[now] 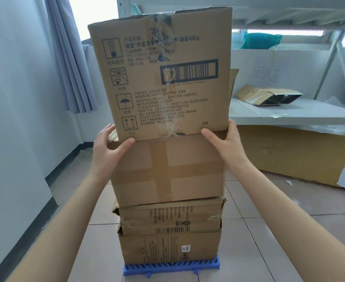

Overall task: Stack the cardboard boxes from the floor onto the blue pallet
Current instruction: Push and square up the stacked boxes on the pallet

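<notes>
A tall stack of four cardboard boxes stands on the blue pallet, which sits on the tiled floor. The top box is the largest and sits slightly tilted on the taped box beneath it. Printed on its face are "450g", a barcode, and handling symbols: a sun, an umbrella and two upward arrows; the smaller lines of Chinese text are too blurred to read. Below come a crumpled box and the bottom box, which carries a small white label. The left hand wraps around the taped box's upper left corner, thumb across the front. The right hand does likewise at the upper right corner, thumb touching the seam under the top box. Behind, a white sign on the shelf reads "回收区".
</notes>
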